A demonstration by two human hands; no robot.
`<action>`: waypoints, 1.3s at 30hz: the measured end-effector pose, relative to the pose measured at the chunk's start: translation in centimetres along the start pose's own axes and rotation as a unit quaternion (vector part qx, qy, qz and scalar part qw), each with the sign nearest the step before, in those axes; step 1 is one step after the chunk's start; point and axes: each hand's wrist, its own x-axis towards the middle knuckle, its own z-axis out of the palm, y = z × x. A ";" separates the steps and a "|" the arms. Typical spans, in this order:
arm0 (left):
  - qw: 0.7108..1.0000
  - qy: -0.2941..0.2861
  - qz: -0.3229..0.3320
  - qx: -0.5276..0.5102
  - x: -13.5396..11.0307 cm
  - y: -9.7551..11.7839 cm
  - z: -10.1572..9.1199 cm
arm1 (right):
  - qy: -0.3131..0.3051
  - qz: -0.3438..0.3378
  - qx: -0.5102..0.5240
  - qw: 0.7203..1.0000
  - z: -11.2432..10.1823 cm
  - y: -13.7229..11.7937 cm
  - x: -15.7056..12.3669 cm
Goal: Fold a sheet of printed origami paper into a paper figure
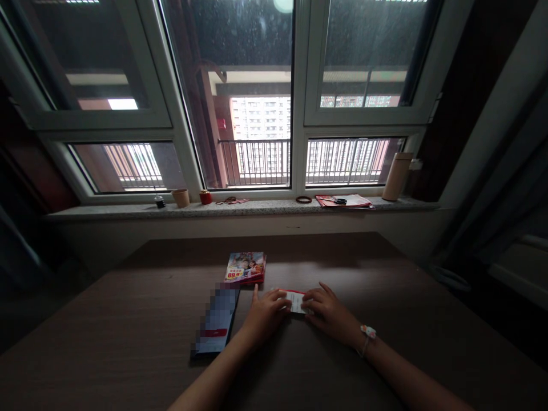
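Fingers narrow, left hand (268, 313) holds the paper (296, 302) at nine o'clock, right hand (331, 314) at three; leaflets (245, 267) lie toward ten.

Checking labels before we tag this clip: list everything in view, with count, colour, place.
table: 1, brown, below window
white paper: 1 visible, white with red edge, between hands
booklet stack: 1, multicoloured, beyond left hand
flat item: 1, dark with red patch, left of left hand; partly pixelated
sill: 1, speckled grey, under window
small bottle: 1, dark, sill left
cup: 1, tan, sill left
small jar: 1, red, right of cup
ring: 1, dark, mid-sill
papers: count unclear, red and white, sill right
scissors: 1, dark, on papers
flask: 1, tan, sill right
window frame: 1, white, ahead
railing: dark, outside
bracelet: 1, pale, right wrist
hands: 2, bare, left and right, at the paper
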 end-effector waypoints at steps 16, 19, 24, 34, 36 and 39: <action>0.994 0.000 -0.064 -0.086 0.0 1.0 -0.2 | 0.024 0.042 0.073 0.996 -0.6 0.3 0.1; 0.993 0.007 -0.068 -0.099 0.0 1.1 -0.2 | 0.029 0.048 0.085 0.995 -0.7 0.4 0.0; 0.990 0.010 -0.069 -0.119 0.0 1.0 0.0 | 0.033 0.054 0.094 0.994 -0.7 0.7 0.1; 0.993 0.006 -0.063 -0.098 -0.2 1.5 -0.1 | 0.032 0.121 0.096 0.987 -0.4 0.7 0.9; 0.993 0.001 -0.065 -0.098 -0.2 1.7 -0.2 | 0.040 0.145 0.104 0.983 -0.2 0.6 1.1; 0.992 -0.008 -0.068 -0.102 -0.2 1.9 -0.4 | 0.052 0.176 0.105 0.977 0.2 0.4 1.3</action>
